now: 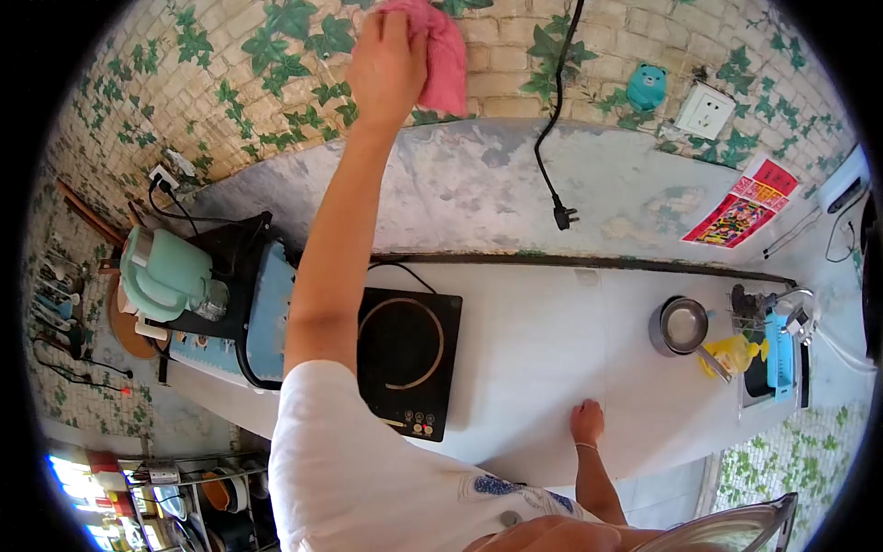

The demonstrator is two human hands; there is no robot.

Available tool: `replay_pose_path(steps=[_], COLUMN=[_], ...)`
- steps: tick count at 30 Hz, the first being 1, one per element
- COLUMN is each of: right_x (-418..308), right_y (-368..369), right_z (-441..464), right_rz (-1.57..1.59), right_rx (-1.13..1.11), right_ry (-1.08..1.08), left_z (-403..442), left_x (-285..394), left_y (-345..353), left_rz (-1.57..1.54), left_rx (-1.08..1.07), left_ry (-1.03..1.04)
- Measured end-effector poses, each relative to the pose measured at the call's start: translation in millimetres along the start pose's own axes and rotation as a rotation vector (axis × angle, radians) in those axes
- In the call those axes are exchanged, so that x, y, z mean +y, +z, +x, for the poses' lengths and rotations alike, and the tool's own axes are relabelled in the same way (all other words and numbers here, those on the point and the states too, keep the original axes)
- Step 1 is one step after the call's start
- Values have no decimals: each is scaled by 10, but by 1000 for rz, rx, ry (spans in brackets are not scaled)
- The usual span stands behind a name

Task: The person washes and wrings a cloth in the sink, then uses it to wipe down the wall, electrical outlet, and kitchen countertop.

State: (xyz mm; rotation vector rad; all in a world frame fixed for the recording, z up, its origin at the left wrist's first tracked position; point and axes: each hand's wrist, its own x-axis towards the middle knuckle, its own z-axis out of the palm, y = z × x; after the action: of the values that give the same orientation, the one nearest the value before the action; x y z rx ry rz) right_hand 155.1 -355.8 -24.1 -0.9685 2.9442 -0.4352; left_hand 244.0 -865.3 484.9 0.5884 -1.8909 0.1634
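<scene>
My left hand (391, 69) is raised on an outstretched arm against the brick-and-ivy patterned wall. Its fingers are closed on a pink cloth (445, 64), which hangs down to the right of the knuckles. My right hand (587, 421) rests in a fist on the white countertop (533, 359), near its front edge, and nothing shows in it. Below the left arm lies a black induction cooktop (405, 359), partly covered by the arm and sleeve.
A black cable with a plug (563, 217) dangles down the wall. Right are a saucepan (681, 325), a yellow bottle (733, 355) and a blue basket (780, 354) by the tap. A mint-green appliance (166, 274) stands left; a socket (705, 111) is on the wall.
</scene>
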Motion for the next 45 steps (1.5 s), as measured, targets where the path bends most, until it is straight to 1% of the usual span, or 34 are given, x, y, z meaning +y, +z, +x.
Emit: replay_pose_path(steps=[1, 2, 3, 4, 6, 7, 8, 9, 10, 11, 12, 13, 15, 16, 17, 18, 19, 20, 21, 22, 23, 24, 25, 26, 28, 29, 31, 33, 35, 36, 38, 41, 43, 45], right_x=[56, 97, 169, 248, 593, 307, -215, -633, -1026, -1337, -1650, -1825, -2012, -1993, -1937, -1863, -1807, -1771, -1725, -1646, -1568, -1547, -1554, -1561, -1581, -1575, -1651, -1793, -2017, -2134, -2297, -2356, -2361, -2364], right_y=[-2, -16, 40, 138, 578, 148, -549, -1108, -1628, -1976, -2322, -2442, -2595, -2658, -2714, -2763, -2795, -2811, -2818, -2831, -2844, -2964, -3146, -3326, -3615, -3697, -3934, -4259, -4400, -4451, -4495, -4489, -4457, -4419], right_z=[15, 39, 19, 49, 151, 170, 285, 363, 426, 469, 514, 548, 633, 692, 734, 805, 891, 966, 1050, 1188, 1324, 1464, 1597, 1728, 2055, 2283, 2710, 3065, 3430, 3530, 3658, 3809, 3860, 3897], right_rz=[-7, 38, 85, 83, 647, 842, 1000, 1154, 1288, 1419, 1546, 1546, 1891, 1891, 1820, 1738, 1739, 1650, 1561, 1561, 1560, 1691, 1715, 1734, 1517, 1389, 1063, 578, 323, 326, 26, -121, -105, -91], right_rx=[5, -72, -151, -143, -414, -475, -475, -448, -405, -295, -193, -179, -290, -262, -481, -693, -661, -660, -667, -670, -674, -645, -542, -438, -133, 6, 434, 737, 896, 891, 933, 962, 973, 990], right_ry=[3, -22, -45, -42, 71, 176, 228, 216, 161, 75, -25, -25, 51, 61, 89, 114, 127, 39, -43, -43, -44, -17, -76, -134, -415, -554, -856, -1008, -1116, -1126, -1236, -1252, -1249, -1242], left_z=[-4, -7, -67, -115, -478, -657, -870, -1083, -1300, -1469, -1623, -1667, -1642, -1520, -1334, -1097, -837, -496, -160, 153, 424, 564, 654, 701, 798, 812, 762, 774, 754, 785, 787, 788, 728, 780], left_x=[-8, -21, -60, -98, 224, 497, 646, 796, 887, 1025, 1185, 1317, 1533, 1527, 1478, 1481, 1421, 1176, 987, 784, 610, 622, 626, 530, 327, 344, 405, 438, 423, 407, 371, 323, 334, 326], left_y=[3, 11, 49, 97, -101, -280, -303, -326, -275, -251, -254, -292, -334, -314, -311, -357, -366, -157, -56, 4, 5, -17, 11, 103, 303, 356, 365, 379, 394, 400, 410, 411, 385, 407], left_rz=[-104, -195, -124, -49, -411, -594, -741, -852, -787, -839, -871, -877, -1145, -1041, -948, -805, -659, -623, -364, -165, -145, -63, 20, 18, 264, 266, 278, 249, 275, 259, 286, 303, 438, 358], left_rx=[-86, -158, 234, 630, 226, -69, -316, -567, -665, -754, -857, -855, -1106, -1052, -997, -781, -564, -244, -42, 158, 212, 227, 243, 242, 493, 495, 526, 515, 545, 567, 558, 560, 487, 517], left_ry=[-147, -302, -195, -84, -167, -211, -232, -276, -100, 0, 14, 26, 250, 334, 414, 292, 168, 361, 358, 396, 375, 300, 223, 223, 510, 512, 468, 491, 494, 531, 526, 541, 440, 501])
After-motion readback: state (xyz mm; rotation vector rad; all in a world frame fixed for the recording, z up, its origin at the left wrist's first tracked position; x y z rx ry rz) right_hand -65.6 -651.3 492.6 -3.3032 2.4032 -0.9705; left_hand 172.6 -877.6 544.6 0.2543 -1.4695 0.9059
